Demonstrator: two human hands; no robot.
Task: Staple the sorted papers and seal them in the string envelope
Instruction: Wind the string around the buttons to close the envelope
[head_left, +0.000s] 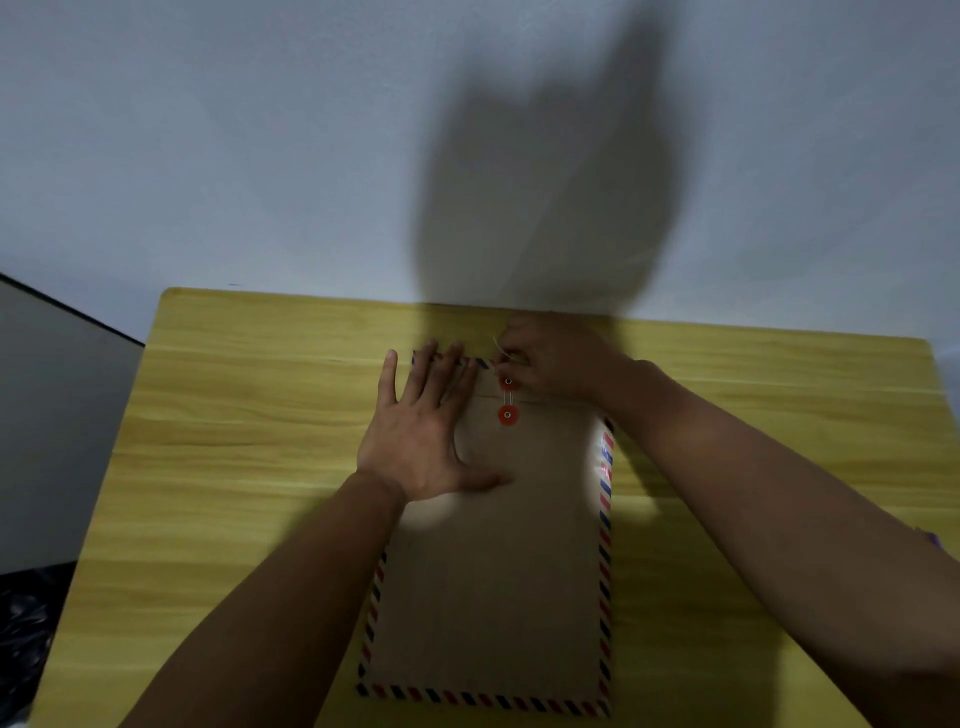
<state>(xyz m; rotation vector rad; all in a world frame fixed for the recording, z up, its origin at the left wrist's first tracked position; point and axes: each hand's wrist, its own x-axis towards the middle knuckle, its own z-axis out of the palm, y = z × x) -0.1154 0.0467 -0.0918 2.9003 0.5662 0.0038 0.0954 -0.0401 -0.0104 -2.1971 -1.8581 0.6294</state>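
Observation:
A brown string envelope (493, 597) with a red-and-blue striped border lies flat on the yellow wooden table (234, 467), its flap folded down at the far end. Two red button discs, the upper one (508, 382) and the lower one (507, 415), sit near the flap, with pale string running between them. My left hand (421, 431) lies flat with straight fingers, pressing the envelope's upper left part. My right hand (550, 358) is at the upper disc, its fingertips pinching the thin string (500, 347). No papers or stapler are visible.
The table's far edge meets a pale wall (311, 156) carrying my shadow. A dark panel (52, 415) and dark clutter stand left of the table. A small purple object (930, 538) peeks out at the right edge behind my right forearm.

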